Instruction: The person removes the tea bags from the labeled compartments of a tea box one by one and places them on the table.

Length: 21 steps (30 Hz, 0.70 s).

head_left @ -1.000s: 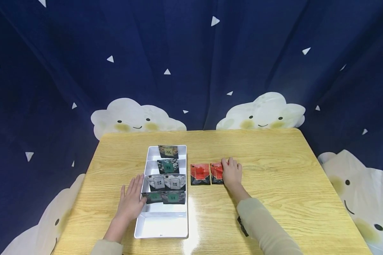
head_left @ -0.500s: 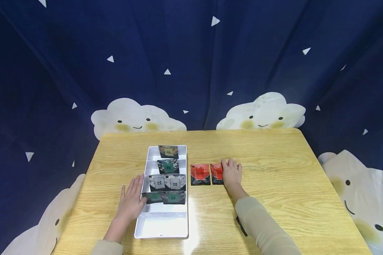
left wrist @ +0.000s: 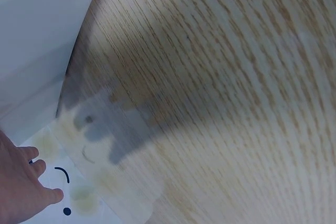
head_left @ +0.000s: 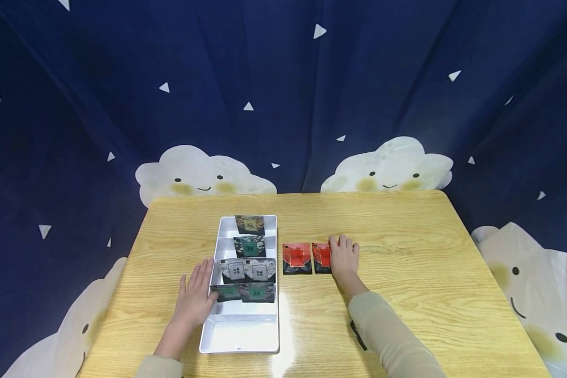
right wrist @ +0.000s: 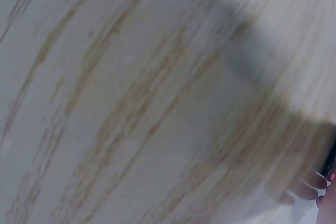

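Observation:
My left hand point(head_left: 195, 302) lies along the left wall of a white divided tray point(head_left: 239, 336), fingers straight and thumb over the rim. Small pouches fill part of the tray: a yellow-labelled pouch point(head_left: 250, 225) at the back, a green-labelled pouch point(head_left: 249, 245), two grey pouches point(head_left: 260, 271) and two more dark green pouches point(head_left: 258, 293). Right of it, a red and black pouch point(head_left: 297, 259) lies flat on the table. My right hand point(head_left: 345, 264) grips the right side of a second red and black pouch point(head_left: 322, 258), covering that part.
A dark item point(head_left: 357, 336) shows partly from under the right sleeve point(head_left: 382, 323). The tray's front compartment holds no pouch. The wooden table point(head_left: 406, 236) ends at a dark blue curtain point(head_left: 283, 105) with cloud shapes.
The right forearm has shifted slightly to the left, while the right hand stays at the second red pouch. The left hand, tray and pouches look unchanged.

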{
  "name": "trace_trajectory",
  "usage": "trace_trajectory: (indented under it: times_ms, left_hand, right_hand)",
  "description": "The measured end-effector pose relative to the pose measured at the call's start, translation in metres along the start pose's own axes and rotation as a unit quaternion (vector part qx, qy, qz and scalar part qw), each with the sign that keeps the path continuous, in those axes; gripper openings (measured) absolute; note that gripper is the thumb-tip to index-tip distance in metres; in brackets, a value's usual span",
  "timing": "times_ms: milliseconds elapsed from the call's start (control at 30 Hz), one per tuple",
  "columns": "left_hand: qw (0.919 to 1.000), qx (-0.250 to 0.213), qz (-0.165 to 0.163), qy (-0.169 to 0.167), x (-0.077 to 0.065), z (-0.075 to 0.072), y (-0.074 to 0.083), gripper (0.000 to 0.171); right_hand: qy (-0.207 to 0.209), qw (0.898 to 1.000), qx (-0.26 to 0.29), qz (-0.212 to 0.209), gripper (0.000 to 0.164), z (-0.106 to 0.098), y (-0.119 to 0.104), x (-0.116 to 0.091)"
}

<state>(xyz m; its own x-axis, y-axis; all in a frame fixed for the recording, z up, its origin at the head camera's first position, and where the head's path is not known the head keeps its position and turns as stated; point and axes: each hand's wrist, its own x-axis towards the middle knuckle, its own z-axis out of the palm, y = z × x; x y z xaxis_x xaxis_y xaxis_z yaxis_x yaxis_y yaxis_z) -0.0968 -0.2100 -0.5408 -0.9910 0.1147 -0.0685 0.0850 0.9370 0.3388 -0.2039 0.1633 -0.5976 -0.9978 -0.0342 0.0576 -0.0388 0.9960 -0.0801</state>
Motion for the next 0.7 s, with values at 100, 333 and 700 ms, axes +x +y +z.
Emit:
trace_trajectory:
  times_ms: [100,333,700]
  left_hand:
    - [1.0,0.0,0.001,0.002,0.0,0.0,0.0,0.075]
    - [0.9999,0.0,0.005,0.012,0.0,0.0,0.0,0.074]
    - [0.9999,0.002,0.003,0.014,0.0,-0.001,0.002,0.074]
  right_hand:
    - [0.004,1.0,0.018,0.009,0.029,-0.001,0.0,0.0]
    - [0.048,0.995,0.082,0.031,0.028,-0.007,-0.002,0.001]
    - [0.185,0.969,0.154,-0.047,0.02,-0.037,-0.041,-0.008]
